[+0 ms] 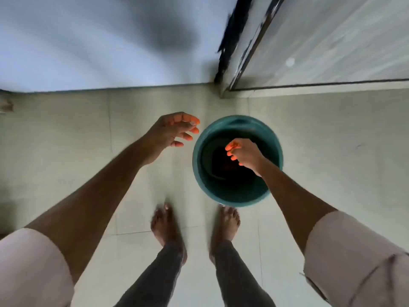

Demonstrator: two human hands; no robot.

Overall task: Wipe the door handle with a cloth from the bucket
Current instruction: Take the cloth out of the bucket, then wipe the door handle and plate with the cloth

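A teal round bucket point(234, 196) stands on the tiled floor just ahead of my bare feet. Something dark lies at its bottom point(221, 160); the blur hides whether it is the cloth. My right hand point(245, 154) hovers over the bucket's mouth with the fingers curled together and nothing visible in them. My left hand point(174, 131) hangs in the air left of the bucket's rim, fingers spread and empty. No door handle is in view.
A pale wall point(99, 41) runs across the top left. A door point(332, 41) with a dark frame point(228, 41) stands at the top right, its bottom edge meeting the floor. My feet point(225, 222) stand close behind the bucket.
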